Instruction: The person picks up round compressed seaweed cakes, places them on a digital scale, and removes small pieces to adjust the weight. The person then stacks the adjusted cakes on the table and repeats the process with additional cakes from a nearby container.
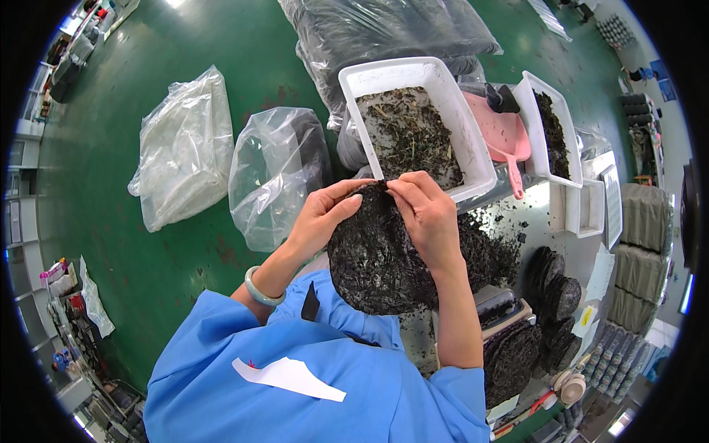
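A round, thin cake of dried dark seaweed (376, 260), probably laver, hangs in front of my blue smock. My left hand (329, 207), with a pale bangle at its wrist, pinches the cake's upper edge between thumb and fingers. Close beside it, my right hand (425, 213) grips the same edge, fingertips almost meeting those of the left. Its forearm hides the cake's right side. Just beyond both hands stands a white plastic tub (476, 191) with plant scraps (412, 130) on its bottom. Loose seaweed flakes (493, 255) lie on the metal table (537, 216) to the right.
A pink dustpan (504, 133) lies between the tub and a second white tub (574, 166) holding dark bits. Several round seaweed cakes (512, 354) are stacked at right. Clear plastic bags (191, 158) rest left on the green floor (183, 260); a large filled bag (388, 33) stands behind.
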`<state>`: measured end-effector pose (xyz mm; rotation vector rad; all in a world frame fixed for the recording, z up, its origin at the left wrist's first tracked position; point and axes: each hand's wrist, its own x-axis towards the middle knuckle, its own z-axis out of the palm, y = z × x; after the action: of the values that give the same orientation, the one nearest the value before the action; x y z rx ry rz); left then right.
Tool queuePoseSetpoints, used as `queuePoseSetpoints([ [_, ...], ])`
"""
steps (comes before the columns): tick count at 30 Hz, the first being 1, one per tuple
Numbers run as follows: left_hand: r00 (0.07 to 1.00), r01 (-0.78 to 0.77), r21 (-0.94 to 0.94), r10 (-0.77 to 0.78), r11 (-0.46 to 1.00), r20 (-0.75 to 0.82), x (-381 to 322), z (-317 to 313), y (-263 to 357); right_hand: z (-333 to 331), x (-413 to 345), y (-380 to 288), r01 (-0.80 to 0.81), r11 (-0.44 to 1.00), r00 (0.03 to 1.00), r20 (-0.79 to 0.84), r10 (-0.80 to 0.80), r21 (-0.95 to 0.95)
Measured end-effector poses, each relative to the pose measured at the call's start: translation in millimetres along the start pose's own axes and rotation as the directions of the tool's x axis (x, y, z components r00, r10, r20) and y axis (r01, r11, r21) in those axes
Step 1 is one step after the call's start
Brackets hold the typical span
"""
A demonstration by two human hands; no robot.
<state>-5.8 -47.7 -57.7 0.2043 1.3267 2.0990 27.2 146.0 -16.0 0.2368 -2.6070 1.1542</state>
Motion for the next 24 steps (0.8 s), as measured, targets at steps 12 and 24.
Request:
queuePoseSetpoints([
  [12,0.996,0.09,-0.032,-0.089,0.995,0.019,-1,-5,4,-7,4,27,-0.319,0.519,0.853,0.001,0.522,0.793],
  [24,0.999,0.049,0.286,-0.044,0.957,-0.022,0,-11,-4,21,-14,-12,-0.094,0.995,0.992,-0.081,0.097,0.037],
])
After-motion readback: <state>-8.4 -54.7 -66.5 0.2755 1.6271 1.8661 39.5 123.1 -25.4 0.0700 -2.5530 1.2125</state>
